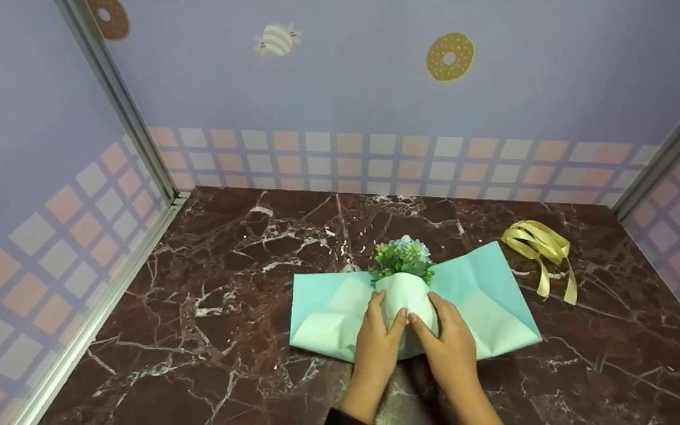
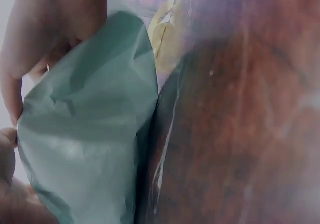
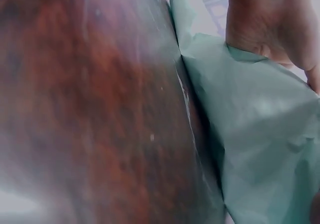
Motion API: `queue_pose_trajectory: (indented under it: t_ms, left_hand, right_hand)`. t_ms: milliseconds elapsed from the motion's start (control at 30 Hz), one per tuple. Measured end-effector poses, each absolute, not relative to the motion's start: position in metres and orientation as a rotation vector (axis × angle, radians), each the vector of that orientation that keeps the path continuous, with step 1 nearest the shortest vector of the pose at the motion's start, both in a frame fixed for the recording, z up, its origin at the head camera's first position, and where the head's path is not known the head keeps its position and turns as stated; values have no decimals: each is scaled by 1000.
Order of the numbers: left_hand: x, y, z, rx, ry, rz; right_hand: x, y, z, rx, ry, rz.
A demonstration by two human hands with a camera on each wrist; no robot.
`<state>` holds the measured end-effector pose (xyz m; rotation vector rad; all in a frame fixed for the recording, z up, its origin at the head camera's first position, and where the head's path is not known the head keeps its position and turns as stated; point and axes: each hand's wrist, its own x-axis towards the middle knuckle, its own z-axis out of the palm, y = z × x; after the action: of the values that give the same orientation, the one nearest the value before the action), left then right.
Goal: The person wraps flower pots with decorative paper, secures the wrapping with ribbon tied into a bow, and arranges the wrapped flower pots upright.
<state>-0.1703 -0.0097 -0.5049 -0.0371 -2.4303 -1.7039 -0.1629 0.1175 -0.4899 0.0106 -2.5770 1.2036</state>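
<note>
A small bunch of flowers (image 1: 402, 258), green leaves with pale blue blossoms, lies on a spread sheet of light blue wrapping paper (image 1: 474, 271). Its lower part is covered by a whitish fold of the paper (image 1: 404, 295), and only the heads show above. My left hand (image 1: 376, 342) grips this fold on its left side, thumb across the front. From the right side my right hand (image 1: 451, 342) holds it too, the two thumb tips nearly meeting. Both wrist views show the creased blue-green paper (image 2: 95, 119) up close; the stems are hidden.
A loosely looped yellow ribbon (image 1: 540, 242) lies on the dark red marbled tabletop (image 1: 198, 354), to the right behind the paper. Patterned lilac panels (image 1: 346, 88) close off the back and both sides. Small pale scraps lie scattered behind the flowers.
</note>
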Motion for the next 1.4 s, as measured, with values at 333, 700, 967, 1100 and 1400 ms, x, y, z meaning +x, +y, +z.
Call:
queue_pose_trajectory:
  t_ms: [333,700,967,1100,1400]
  left_hand:
    - [-181,-22,-512,-172,-2437,-1820]
    - [-181,-13,-508,-193,-2479,-1712]
    - [-181,-15,-511,-180,-2454,-1745]
    - [-182,-15,-512,-175,-2455,-1783]
    - [-187,-19,-510,-125,-2148,-2192]
  right_hand:
    - [-158,110,-487,-59,-2601,1143]
    - [-166,117,-481,273,-2586,1035]
    - [-176,107,-477,612,-2356,499]
    - [-177,103,-479,669,-2284,409]
    - [-176,101,-481,622,-2325,448]
